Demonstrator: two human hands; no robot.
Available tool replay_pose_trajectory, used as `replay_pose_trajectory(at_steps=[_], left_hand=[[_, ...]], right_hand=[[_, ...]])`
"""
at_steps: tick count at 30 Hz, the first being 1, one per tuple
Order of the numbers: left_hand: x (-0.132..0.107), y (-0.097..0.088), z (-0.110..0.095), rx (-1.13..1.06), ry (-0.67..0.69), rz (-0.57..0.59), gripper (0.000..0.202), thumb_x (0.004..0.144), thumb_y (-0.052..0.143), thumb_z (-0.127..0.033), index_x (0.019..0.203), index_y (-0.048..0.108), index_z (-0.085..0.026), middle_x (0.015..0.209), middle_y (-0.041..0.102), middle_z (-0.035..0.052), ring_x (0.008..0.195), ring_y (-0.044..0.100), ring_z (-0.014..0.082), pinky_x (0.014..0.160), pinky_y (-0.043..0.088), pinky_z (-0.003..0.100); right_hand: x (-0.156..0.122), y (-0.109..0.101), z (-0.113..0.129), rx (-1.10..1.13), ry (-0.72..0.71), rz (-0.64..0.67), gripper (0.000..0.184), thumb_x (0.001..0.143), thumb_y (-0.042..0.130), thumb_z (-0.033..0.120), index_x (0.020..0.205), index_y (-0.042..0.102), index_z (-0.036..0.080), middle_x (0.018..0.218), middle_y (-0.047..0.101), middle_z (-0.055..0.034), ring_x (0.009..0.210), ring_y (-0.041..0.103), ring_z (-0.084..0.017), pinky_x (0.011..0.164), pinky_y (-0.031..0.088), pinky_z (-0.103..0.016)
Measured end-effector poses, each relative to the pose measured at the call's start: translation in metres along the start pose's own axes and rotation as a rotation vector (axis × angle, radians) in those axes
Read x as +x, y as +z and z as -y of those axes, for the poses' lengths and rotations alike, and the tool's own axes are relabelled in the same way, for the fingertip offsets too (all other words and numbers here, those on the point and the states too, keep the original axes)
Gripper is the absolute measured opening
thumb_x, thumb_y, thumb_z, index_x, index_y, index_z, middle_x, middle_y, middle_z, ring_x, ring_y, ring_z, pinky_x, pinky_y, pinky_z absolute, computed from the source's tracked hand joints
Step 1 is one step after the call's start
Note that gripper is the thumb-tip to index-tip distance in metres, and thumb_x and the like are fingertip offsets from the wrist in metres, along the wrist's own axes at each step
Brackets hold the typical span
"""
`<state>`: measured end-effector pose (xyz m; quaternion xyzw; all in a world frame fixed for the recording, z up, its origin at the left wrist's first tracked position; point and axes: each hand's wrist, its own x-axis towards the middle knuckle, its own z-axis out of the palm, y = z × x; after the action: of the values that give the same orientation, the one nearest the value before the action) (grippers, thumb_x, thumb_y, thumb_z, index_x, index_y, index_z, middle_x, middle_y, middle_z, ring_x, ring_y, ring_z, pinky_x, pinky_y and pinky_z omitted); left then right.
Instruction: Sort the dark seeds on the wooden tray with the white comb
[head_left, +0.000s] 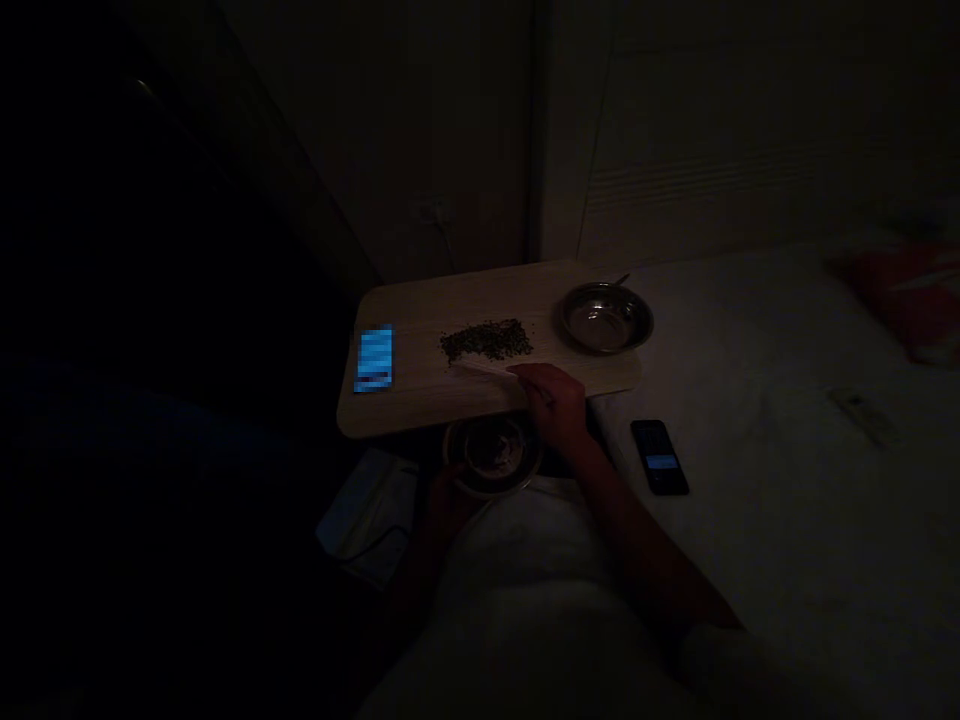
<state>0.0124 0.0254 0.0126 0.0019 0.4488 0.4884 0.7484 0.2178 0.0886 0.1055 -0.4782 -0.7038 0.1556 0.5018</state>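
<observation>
The scene is very dark. My right hand [556, 405] is closed on a thin, pale, flat tool [484, 368], whose exact kind I cannot make out. The tool lies along the near side of a loose heap of small dark bits [491, 340] on the light wooden table [420, 305]. Just below the table's near edge, my left hand [448, 498] grips the left rim of a round metal bowl [531, 466]. Some pale bits or glints show inside that bowl. The left fingers are mostly lost in shadow.
A second metal bowl [606, 318], a utensil handle over its rim, stands at the table's right end. A lit phone screen [374, 358] lies on the left. Another phone [660, 458] rests on the white bed [765, 520]. A pale box-like thing [371, 515] sits lower left.
</observation>
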Motion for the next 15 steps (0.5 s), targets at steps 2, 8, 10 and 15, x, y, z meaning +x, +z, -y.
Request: replay_pose_trajectory(at_steps=[2,8,10,15], left_hand=[[-0.001,0.000,-0.001,0.003,-0.011,0.029,0.045,0.076,0.060,-0.015,0.120,0.063,-0.017,0.102,0.074,0.0078,0.110,0.063,0.0305,0.100,0.046,0.045],[-0.003,0.008,-0.003,0.011,-0.073,0.101,0.038,0.089,0.058,-0.038,0.122,0.057,-0.018,0.124,0.059,0.0099,0.105,0.060,0.0243,0.086,0.053,0.046],[-0.002,0.009,-0.002,0.011,-0.071,0.104,0.038,0.089,0.058,-0.038,0.122,0.056,-0.018,0.124,0.058,0.0095,0.104,0.060,0.0234,0.085,0.053,0.045],[0.001,0.008,-0.001,0.012,-0.041,0.112,0.038,0.089,0.058,-0.037,0.121,0.057,-0.018,0.124,0.059,0.0098,0.104,0.060,0.0237,0.086,0.053,0.045]], right_hand=[[-0.002,0.001,-0.002,-0.018,-0.015,0.016,0.035,0.092,0.044,0.018,0.116,0.068,0.028,0.116,0.069,-0.0029,0.112,0.061,-0.021,0.098,0.047,-0.038],[-0.008,0.011,-0.011,-0.068,-0.095,0.161,0.034,0.091,0.047,0.018,0.114,0.069,0.028,0.118,0.069,-0.0040,0.110,0.061,-0.022,0.096,0.047,-0.039],[-0.010,0.013,-0.017,-0.088,-0.107,0.182,0.034,0.090,0.048,0.016,0.114,0.069,0.027,0.118,0.069,-0.0045,0.110,0.061,-0.022,0.097,0.047,-0.041],[-0.017,0.009,-0.033,-0.110,-0.135,0.279,0.039,0.085,0.051,0.010,0.116,0.068,0.028,0.122,0.068,-0.0049,0.116,0.060,-0.022,0.103,0.044,-0.046]])
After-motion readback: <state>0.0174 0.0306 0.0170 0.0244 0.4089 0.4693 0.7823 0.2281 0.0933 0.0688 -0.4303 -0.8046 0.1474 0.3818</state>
